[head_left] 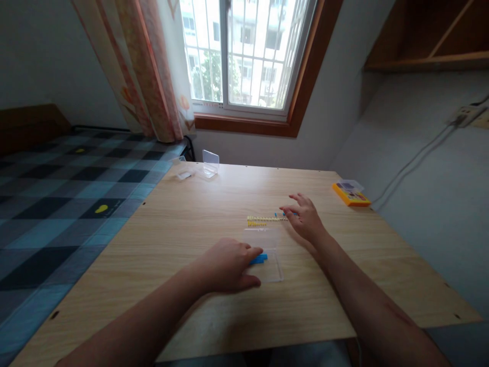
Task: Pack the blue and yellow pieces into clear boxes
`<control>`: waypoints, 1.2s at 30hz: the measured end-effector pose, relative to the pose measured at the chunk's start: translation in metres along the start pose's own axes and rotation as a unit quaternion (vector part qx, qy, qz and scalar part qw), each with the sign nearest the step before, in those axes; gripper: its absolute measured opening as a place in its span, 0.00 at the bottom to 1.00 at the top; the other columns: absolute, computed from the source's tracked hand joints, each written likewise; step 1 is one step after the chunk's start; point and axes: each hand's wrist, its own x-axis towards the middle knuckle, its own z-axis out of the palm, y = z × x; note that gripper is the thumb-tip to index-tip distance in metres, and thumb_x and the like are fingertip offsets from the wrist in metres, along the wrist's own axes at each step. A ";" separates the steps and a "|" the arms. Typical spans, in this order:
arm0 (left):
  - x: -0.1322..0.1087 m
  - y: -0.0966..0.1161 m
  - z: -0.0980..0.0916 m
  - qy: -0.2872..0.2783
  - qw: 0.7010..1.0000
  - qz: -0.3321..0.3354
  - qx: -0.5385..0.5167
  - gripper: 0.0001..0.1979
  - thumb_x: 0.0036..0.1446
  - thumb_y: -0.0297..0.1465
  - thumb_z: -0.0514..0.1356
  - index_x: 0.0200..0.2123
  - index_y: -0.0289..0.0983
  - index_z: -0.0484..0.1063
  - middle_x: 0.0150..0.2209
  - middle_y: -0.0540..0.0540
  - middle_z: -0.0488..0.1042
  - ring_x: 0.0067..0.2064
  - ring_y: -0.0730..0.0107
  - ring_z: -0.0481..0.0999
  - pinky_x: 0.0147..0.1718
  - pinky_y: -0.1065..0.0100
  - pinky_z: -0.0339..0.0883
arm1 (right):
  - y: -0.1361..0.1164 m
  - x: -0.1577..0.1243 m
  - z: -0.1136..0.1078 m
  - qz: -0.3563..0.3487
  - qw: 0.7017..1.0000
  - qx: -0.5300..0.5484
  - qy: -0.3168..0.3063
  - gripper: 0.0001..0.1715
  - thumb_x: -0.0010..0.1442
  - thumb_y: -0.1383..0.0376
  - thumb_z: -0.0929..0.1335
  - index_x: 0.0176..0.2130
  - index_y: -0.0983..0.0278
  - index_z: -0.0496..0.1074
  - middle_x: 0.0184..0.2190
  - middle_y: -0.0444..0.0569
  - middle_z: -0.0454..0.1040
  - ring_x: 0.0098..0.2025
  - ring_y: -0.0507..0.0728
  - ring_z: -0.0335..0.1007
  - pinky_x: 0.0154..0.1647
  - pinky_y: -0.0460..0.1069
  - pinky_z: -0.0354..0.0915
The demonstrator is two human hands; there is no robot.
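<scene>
My left hand [233, 265] reaches over an opened clear plastic box [278, 275], thumb and index finger apart, the index finger at the blue pieces [260, 259] lying in it. The other fingers are partly hidden. My right hand [303, 216] hovers with fingers spread at the right end of a row of small pale pieces [263, 219]. Just below that row lies a shorter line of small yellow pieces [255, 224]. Some small blue pieces [275, 214] lie beside my right fingertips, partly covered by them. No piece shows in the fingers of either hand.
Two more clear boxes, one with a raised lid [211, 160], stand at the table's far left corner. A yellow box [350, 195] with a clear tray on it is by the right wall. A bed [49, 204] borders the table's left edge. A cable [405, 163] hangs at right.
</scene>
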 end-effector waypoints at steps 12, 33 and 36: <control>0.000 0.001 -0.002 -0.005 1.000 -0.004 -0.003 0.25 0.58 0.46 0.65 0.55 0.40 0.74 0.43 0.40 0.82 0.41 0.48 0.83 0.36 0.58 0.72 | 0.004 0.005 0.019 0.064 0.988 -0.063 -0.130 0.24 0.75 0.56 0.59 0.52 0.57 0.81 0.74 0.56 0.54 0.77 0.71 0.36 0.71 0.72 0.36; 0.000 0.001 -0.003 -0.004 1.000 -0.014 -0.012 0.27 0.57 0.46 0.66 0.56 0.40 0.74 0.42 0.40 0.83 0.42 0.47 0.83 0.38 0.57 0.72 | 0.020 0.007 0.021 0.105 0.985 -0.046 -0.126 0.34 0.77 0.54 0.49 0.60 0.56 0.76 0.74 0.55 0.53 0.77 0.68 0.36 0.72 0.72 0.37; 0.000 0.002 -0.004 -0.003 1.000 -0.014 -0.013 0.26 0.57 0.46 0.66 0.55 0.40 0.74 0.43 0.40 0.83 0.42 0.47 0.82 0.37 0.57 0.72 | 0.023 0.007 0.021 0.123 0.988 -0.035 -0.085 0.35 0.76 0.52 0.51 0.55 0.55 0.80 0.74 0.52 0.54 0.77 0.68 0.37 0.72 0.71 0.37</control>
